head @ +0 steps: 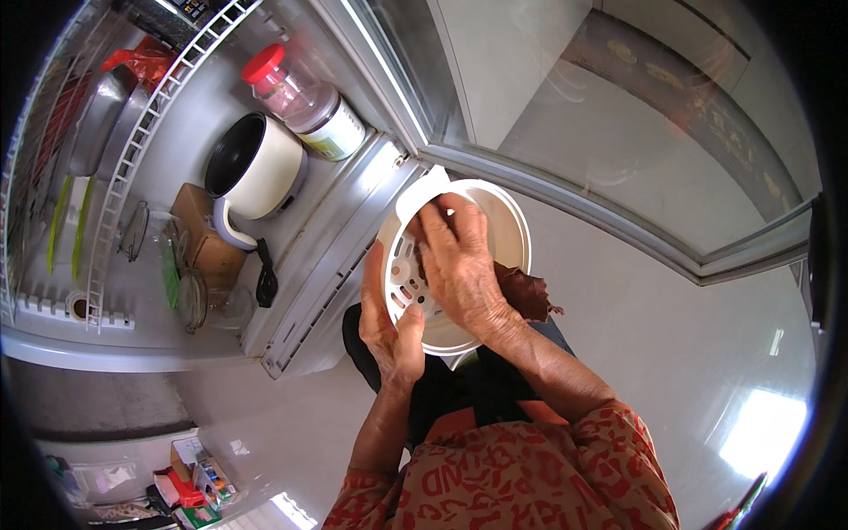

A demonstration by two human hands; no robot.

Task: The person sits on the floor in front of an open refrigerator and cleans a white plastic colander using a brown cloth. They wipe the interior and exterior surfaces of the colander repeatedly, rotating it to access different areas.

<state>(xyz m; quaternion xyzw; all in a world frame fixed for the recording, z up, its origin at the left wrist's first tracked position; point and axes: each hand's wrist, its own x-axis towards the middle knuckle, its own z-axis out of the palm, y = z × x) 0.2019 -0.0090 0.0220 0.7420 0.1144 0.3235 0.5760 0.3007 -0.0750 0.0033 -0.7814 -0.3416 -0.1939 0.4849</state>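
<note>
In my left hand (391, 331) is a white plastic steamer basket (401, 295) with slots and round holes in its base. It is tilted, my thumb inside the rim and my fingers along the outside. My right hand (458, 265) reaches into the basket with its fingers bent over a dark brown cloth (527, 293). Part of the cloth shows under the fingers and part hangs out beside the wrist. Behind and below the basket is a round cream-white tub (511, 218), close to my knees; the hands and basket cover much of it.
An open glass-door cabinet holds a white electric pot (275, 165), a red-lidded plastic jar (305, 99), a cardboard box (211, 238), glass clip jars (193, 301) and a coiled black cord (266, 275). Its white wire shelf (142, 132) is at left. The glass door (649, 146) stands at right.
</note>
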